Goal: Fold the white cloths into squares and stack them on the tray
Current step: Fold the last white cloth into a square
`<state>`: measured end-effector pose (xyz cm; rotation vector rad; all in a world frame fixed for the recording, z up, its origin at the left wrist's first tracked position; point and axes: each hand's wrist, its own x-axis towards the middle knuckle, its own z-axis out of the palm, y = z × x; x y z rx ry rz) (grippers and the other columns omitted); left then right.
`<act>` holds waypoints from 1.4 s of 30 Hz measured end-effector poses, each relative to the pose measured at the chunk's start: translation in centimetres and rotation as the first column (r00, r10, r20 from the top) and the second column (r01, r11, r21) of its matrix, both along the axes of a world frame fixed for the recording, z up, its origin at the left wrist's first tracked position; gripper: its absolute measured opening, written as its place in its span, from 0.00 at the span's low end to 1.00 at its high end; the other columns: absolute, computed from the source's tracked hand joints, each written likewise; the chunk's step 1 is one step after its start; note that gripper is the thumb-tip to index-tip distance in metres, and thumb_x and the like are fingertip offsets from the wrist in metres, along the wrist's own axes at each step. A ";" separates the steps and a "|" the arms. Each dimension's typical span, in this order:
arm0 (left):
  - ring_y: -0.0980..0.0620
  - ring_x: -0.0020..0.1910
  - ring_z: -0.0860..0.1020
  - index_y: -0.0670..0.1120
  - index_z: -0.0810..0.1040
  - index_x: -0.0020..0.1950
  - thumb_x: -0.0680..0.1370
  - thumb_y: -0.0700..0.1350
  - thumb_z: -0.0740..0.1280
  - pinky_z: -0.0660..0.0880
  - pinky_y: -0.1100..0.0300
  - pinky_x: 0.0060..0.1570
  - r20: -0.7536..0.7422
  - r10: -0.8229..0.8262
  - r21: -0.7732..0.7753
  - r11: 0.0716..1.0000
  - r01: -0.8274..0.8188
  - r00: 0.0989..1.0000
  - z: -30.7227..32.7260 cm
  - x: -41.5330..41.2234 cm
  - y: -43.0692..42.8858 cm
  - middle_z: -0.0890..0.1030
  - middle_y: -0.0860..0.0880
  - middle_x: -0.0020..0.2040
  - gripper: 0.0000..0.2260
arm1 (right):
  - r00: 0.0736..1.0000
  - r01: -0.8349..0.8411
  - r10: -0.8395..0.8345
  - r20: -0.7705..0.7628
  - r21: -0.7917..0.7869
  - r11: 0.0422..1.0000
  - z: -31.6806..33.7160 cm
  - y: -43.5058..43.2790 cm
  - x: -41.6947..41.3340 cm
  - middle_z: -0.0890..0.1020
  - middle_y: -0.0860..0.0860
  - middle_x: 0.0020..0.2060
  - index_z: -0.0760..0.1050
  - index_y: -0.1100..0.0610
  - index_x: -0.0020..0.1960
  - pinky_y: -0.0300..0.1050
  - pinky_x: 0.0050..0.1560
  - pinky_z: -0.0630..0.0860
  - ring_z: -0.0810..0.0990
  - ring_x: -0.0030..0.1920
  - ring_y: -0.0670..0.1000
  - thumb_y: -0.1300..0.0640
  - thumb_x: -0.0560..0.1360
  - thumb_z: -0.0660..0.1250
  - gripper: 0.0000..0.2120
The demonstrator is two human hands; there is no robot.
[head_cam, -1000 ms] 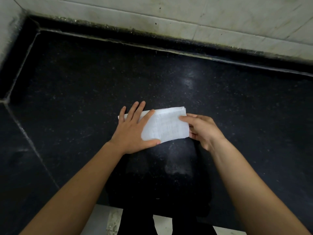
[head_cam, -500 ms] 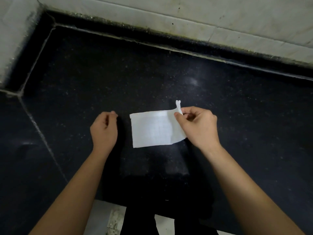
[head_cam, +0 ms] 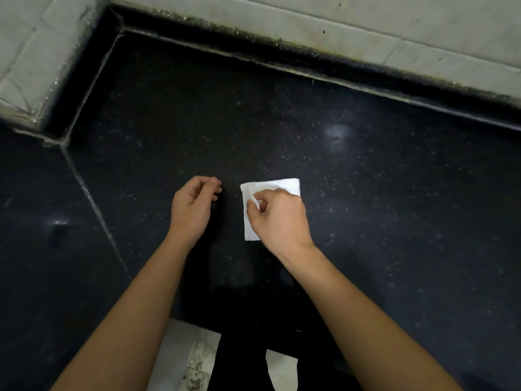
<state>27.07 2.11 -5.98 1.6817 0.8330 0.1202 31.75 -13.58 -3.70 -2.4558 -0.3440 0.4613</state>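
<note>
A small white cloth (head_cam: 284,186), folded to a rough square, lies on the dark speckled countertop (head_cam: 366,221). My right hand (head_cam: 277,218) lies over its near right part and pinches the cloth's top layer near the left edge between thumb and forefinger. My left hand (head_cam: 193,211) hovers a little to the left of the cloth, fingers loosely curled, holding nothing and not touching the cloth. No tray is in view.
A raised black ledge and pale tiled wall (head_cam: 366,29) run along the back and the left corner. A grout seam (head_cam: 93,204) crosses the counter at the left. The counter's front edge lies near my body, with pale floor tiles (head_cam: 186,359) below.
My right hand has brought the cloth's right edge over to the left, halving it into a smaller square. My left hand came off the cloth a second ago and stays curled at the left.
</note>
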 end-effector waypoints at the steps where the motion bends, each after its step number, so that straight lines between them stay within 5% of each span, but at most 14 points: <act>1: 0.60 0.41 0.78 0.50 0.81 0.46 0.81 0.43 0.64 0.73 0.70 0.40 0.001 -0.003 -0.002 1.000 0.003 1.000 0.0 0.0 0.1 0.82 0.52 0.44 0.08 | 1.000 -0.012 0.012 -0.022 0.003 1.000 -0.1 0.1 0.0 0.84 0.53 0.50 0.82 0.57 0.60 0.41 0.52 0.74 0.82 0.51 0.53 0.51 0.80 0.65 0.14; 6: 0.59 0.41 0.78 0.50 0.80 0.46 0.81 0.42 0.64 0.73 0.68 0.41 0.014 0.000 -0.014 1.000 0.000 1.000 -0.1 0.0 0.1 0.82 0.51 0.44 0.08 | 0.981 -0.012 0.047 -0.186 0.187 0.982 0.0 -0.8 -0.3 0.85 0.47 0.47 0.81 0.56 0.63 0.41 0.58 0.77 0.82 0.48 0.45 0.47 0.79 0.68 0.18; 9: 0.57 0.44 0.78 0.49 0.80 0.50 0.81 0.45 0.65 0.76 0.62 0.47 -0.022 -0.055 0.052 0.997 0.056 0.998 -0.4 -0.2 -0.1 0.82 0.47 0.48 0.05 | 0.998 0.064 -0.066 0.000 0.256 0.964 -0.1 -3.7 -0.2 0.83 0.45 0.46 0.83 0.53 0.59 0.39 0.51 0.78 0.80 0.39 0.42 0.52 0.80 0.67 0.11; 12: 0.55 0.50 0.75 0.50 0.77 0.63 0.80 0.52 0.64 0.73 0.60 0.53 -0.019 -0.213 0.270 0.940 0.210 0.977 -1.2 -0.8 -0.8 0.76 0.49 0.53 0.13 | 0.981 -0.013 -0.032 0.189 0.235 0.972 -0.6 -7.2 0.0 0.80 0.48 0.54 0.80 0.55 0.65 0.42 0.52 0.78 0.79 0.47 0.43 0.58 0.82 0.63 0.13; 14: 0.53 0.58 0.70 0.54 0.71 0.72 0.80 0.58 0.60 0.68 0.55 0.62 -0.070 -0.354 0.456 0.820 0.345 0.933 -1.5 -1.4 -1.6 0.70 0.49 0.61 0.21 | 0.961 -0.124 0.087 0.263 0.128 0.984 -1.2 -8.7 0.4 0.76 0.50 0.66 0.74 0.56 0.71 0.48 0.66 0.74 0.76 0.63 0.48 0.57 0.83 0.61 0.17; 17: 0.46 0.73 0.60 0.56 0.60 0.79 0.81 0.62 0.52 0.59 0.45 0.68 -0.272 -0.484 0.628 0.565 0.535 0.831 -1.5 -2.0 -2.9 0.58 0.45 0.77 0.27 | 0.931 -0.284 0.296 0.214 -0.085 0.955 -2.0 -9.4 1.2 0.57 0.52 0.80 0.59 0.54 0.80 0.51 0.78 0.53 0.56 0.79 0.53 0.48 0.86 0.55 0.25; 20: 0.45 0.80 0.47 0.49 0.53 0.81 0.81 0.65 0.45 0.58 0.41 0.68 -0.452 -0.532 0.661 0.340 0.669 0.716 -1.8 -2.3 -2.8 0.45 0.45 0.82 0.32 | 0.858 -0.460 0.499 0.122 -0.251 0.852 -2.8 -9.2 2.4 0.40 0.49 0.82 0.43 0.53 0.82 0.55 0.80 0.41 0.37 0.81 0.51 0.37 0.84 0.48 0.34; 24: 0.47 0.80 0.45 0.42 0.52 0.81 0.80 0.68 0.40 0.62 0.41 0.65 -0.623 -0.521 0.608 0.146 0.781 0.583 -2.2 -2.1 -1.5 0.46 0.46 0.82 0.38 | 0.751 -0.572 0.656 0.073 -0.426 0.701 -4.2 -9.2 4.0 0.38 0.51 0.81 0.39 0.57 0.82 0.60 0.79 0.40 0.34 0.80 0.55 0.27 0.78 0.47 0.46; 42: 0.44 0.80 0.49 0.42 0.50 0.81 0.77 0.73 0.38 0.62 0.39 0.65 -0.671 -0.544 0.552 0.087 0.830 0.503 -2.1 -1.6 -0.6 0.50 0.43 0.81 0.44 | 0.721 -0.650 0.690 -0.062 -0.408 0.642 -3.9 -9.2 5.2 0.29 0.55 0.78 0.30 0.59 0.79 0.58 0.79 0.34 0.27 0.78 0.53 0.23 0.73 0.46 0.53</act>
